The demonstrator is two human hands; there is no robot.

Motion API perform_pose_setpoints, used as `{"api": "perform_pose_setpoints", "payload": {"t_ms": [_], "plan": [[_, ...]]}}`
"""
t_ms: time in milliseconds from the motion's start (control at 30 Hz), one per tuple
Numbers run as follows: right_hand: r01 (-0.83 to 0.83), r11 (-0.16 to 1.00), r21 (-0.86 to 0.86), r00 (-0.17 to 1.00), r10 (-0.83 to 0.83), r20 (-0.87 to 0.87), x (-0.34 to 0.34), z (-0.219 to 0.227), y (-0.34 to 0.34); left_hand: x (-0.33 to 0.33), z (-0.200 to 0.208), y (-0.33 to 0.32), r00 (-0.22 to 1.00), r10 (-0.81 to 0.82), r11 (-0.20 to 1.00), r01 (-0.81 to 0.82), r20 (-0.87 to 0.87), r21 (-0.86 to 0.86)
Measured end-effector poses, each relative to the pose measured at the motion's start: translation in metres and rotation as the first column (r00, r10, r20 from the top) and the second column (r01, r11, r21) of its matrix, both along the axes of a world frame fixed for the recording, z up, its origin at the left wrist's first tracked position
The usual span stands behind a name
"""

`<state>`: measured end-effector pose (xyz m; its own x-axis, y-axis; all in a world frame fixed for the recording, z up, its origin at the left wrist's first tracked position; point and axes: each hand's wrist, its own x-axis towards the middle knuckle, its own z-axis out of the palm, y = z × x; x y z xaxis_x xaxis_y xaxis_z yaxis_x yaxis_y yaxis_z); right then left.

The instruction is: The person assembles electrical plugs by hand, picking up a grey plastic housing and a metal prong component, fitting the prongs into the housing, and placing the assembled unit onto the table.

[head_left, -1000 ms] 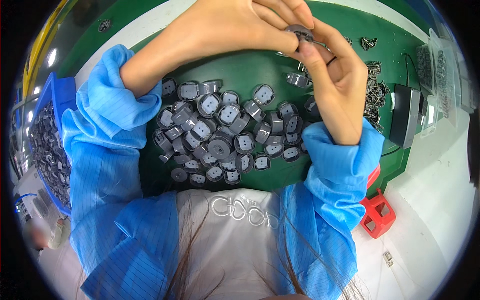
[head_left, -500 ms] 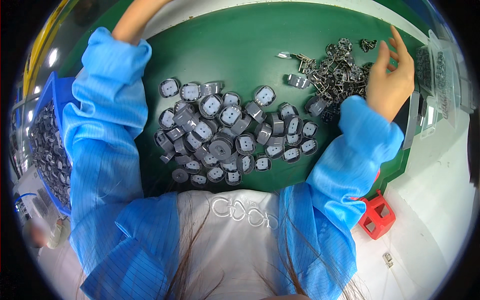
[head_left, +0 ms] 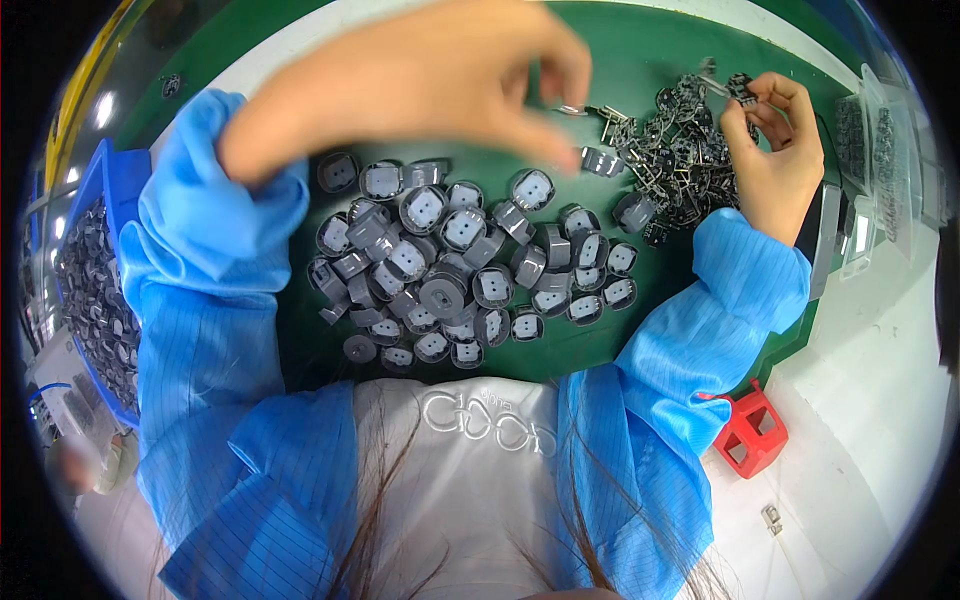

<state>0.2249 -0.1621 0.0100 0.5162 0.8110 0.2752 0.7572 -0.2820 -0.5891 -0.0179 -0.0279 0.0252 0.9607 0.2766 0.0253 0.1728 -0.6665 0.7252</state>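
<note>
My left hand (head_left: 430,85), blurred by motion, reaches across the far part of the green work surface, its thumb and fingers apart with nothing seen between them. Just beyond its fingertips lie a small silvery piece (head_left: 570,110) and a single grey plastic housing (head_left: 601,162). At the far right, my right hand (head_left: 775,135) pinches a small black circuit board with metal prongs (head_left: 741,88). Beside and below that hand spreads a tangled heap of similar boards (head_left: 690,150). Nearer to me is a loose pile of grey rounded housings (head_left: 440,265), many showing pale insides.
On the left stands a blue bin (head_left: 115,190) full of grey parts. Clear plastic trays (head_left: 890,150) with small parts sit at the right edge. A red plastic stool (head_left: 752,435) is below the table at right. A small board (head_left: 171,86) lies at far left.
My left hand has swung in from the far left edge towards the board heap. My right hand has closed its fingers on a circuit board at the heap's far side.
</note>
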Motion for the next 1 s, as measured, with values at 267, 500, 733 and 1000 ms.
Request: {"api": "perform_pose_setpoints", "payload": {"t_ms": [267,500,733,1000], "plan": [[-0.318,0.894,0.315,0.905,0.386,-0.181,-0.029,0.004,0.003,-0.003,-0.011,-0.023,0.993,-0.102,0.987,0.094,-0.055,-0.128],[-0.163,0.912,0.377,0.684,0.380,-0.623,-0.049,0.006,0.001,0.004,-0.031,-0.010,0.982,-0.067,0.998,0.068,0.177,-0.003],[-0.403,0.832,0.381,0.693,0.550,-0.466,-0.065,0.010,0.001,0.004,0.006,0.004,0.995,0.009,0.985,0.008,0.096,-0.173],[-0.521,0.828,0.207,0.724,0.558,-0.406,-0.069,0.017,-0.005,0.002,0.004,-0.001,0.784,-0.185,0.979,0.200,0.593,0.041]]}}
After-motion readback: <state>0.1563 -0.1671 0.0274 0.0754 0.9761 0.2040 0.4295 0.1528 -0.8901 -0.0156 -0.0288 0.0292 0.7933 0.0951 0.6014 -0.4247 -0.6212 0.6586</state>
